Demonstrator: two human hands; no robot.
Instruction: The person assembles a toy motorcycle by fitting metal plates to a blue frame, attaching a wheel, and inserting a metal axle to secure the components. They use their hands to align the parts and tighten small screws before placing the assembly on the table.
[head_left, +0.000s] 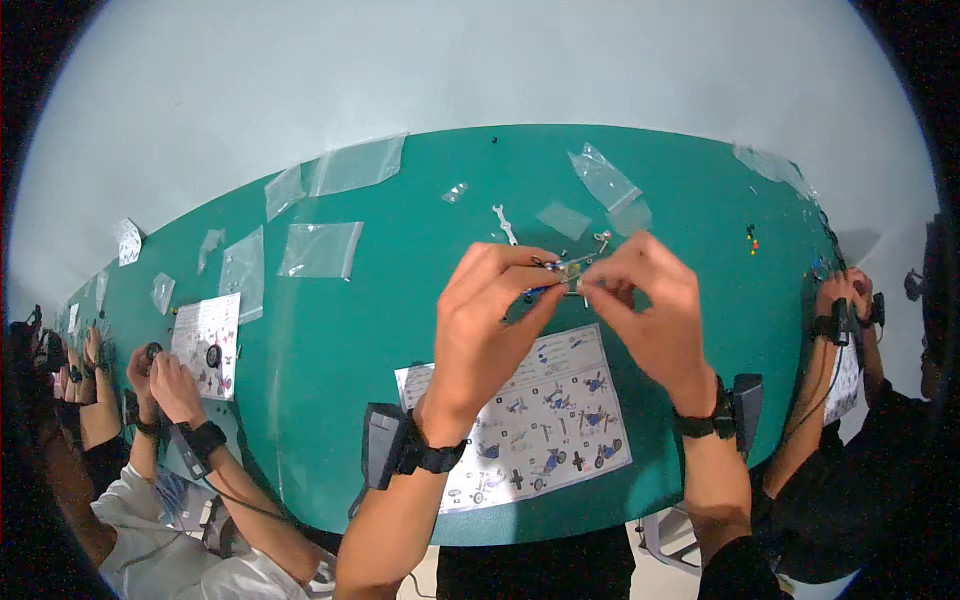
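My left hand (pixel 485 325) is closed in a pinch around a small model part with blue and metallic pieces (pixel 548 265). Opposite it, my right hand (pixel 650 310) has its thumb and forefinger pressed together at the part's right side. Whatever lies between those right fingertips is too small to make out. Just beyond my hands, an open-ended wrench (pixel 504 223) and a few small metal parts (pixel 602 238) lie on the green table (pixel 400 290). A printed instruction sheet (pixel 545 430) with assembly pictures lies below my hands, partly covered by my left wrist.
Clear plastic bags (pixel 322 250) lie at the left, and another bag (pixel 605 178) lies beyond my hands. Small coloured pieces (pixel 752 240) sit at the right. Other people work on both sides; one person's hands (pixel 165 380) hold a dark round part by another sheet (pixel 207 340).
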